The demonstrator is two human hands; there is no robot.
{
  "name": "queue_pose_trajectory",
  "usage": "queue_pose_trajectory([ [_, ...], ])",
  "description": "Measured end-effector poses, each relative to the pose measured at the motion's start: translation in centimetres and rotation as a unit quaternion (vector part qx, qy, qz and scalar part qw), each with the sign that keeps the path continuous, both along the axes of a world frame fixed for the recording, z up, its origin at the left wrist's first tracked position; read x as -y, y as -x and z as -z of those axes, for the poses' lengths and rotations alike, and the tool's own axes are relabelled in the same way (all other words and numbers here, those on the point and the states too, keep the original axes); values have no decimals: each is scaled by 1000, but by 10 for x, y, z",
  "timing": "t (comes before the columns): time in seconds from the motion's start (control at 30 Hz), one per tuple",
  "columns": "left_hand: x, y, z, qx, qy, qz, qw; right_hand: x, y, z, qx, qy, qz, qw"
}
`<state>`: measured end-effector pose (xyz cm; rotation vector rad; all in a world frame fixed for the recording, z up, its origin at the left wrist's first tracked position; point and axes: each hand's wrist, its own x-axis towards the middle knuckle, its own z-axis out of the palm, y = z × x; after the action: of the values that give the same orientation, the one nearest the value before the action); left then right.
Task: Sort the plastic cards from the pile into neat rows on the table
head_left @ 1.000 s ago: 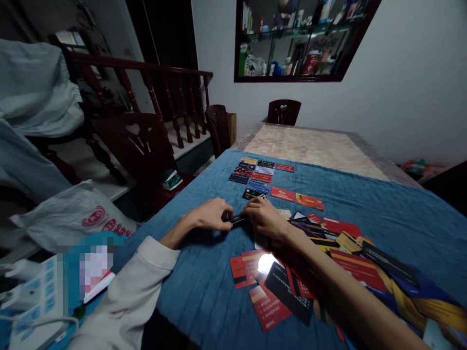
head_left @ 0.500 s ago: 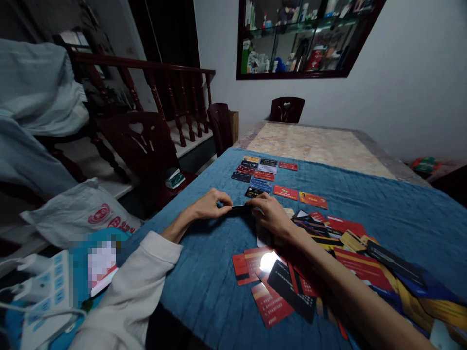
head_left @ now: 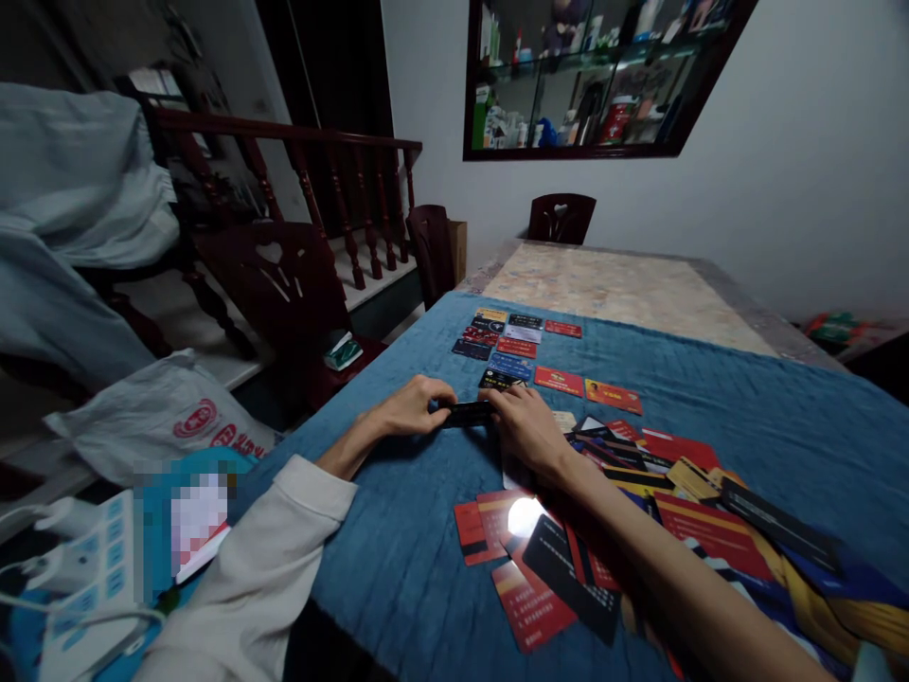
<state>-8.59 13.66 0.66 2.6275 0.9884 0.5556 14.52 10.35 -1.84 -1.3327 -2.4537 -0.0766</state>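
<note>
Between my two hands is a black card [head_left: 469, 413], tilted low over the blue cloth. My left hand [head_left: 416, 405] pinches its left end between thumb and fingers. My right hand [head_left: 529, 426] grips the right end, its fingers bent over the edge. Just beyond lie a black and gold card [head_left: 501, 380] and a blue card [head_left: 511, 365]. A red card [head_left: 560, 381] and an orange card [head_left: 613, 396] continue that row. Under my right forearm spreads a loose pile of cards, with a red card [head_left: 532, 606] and a black card [head_left: 572, 573] nearest me.
Farther up the blue cloth [head_left: 398, 530], several cards lie in overlapping columns by a red card [head_left: 563, 329]. A power strip [head_left: 92, 568] with cables and a white plastic bag [head_left: 156, 417] are at the left. Wooden chairs [head_left: 284, 284] stand alongside the table.
The black card has tipped so more of its face shows, and both hands have shifted slightly with it. The view has dipped a little; the laid-out cards keep their places.
</note>
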Motion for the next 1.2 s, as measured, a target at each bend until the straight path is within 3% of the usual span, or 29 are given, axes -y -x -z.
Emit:
queue_pose_trajectory([
  [0.4,-2,1,5,-21,-9,-6,1000,5,5,3,34,4,24,999],
  [0.7,0,-4,10,-12,-31,-57,998,8,9,1,30,23,57,998],
  [1.2,-1,-7,13,14,-44,-32,998,4,3,4,38,-23,57,997],
])
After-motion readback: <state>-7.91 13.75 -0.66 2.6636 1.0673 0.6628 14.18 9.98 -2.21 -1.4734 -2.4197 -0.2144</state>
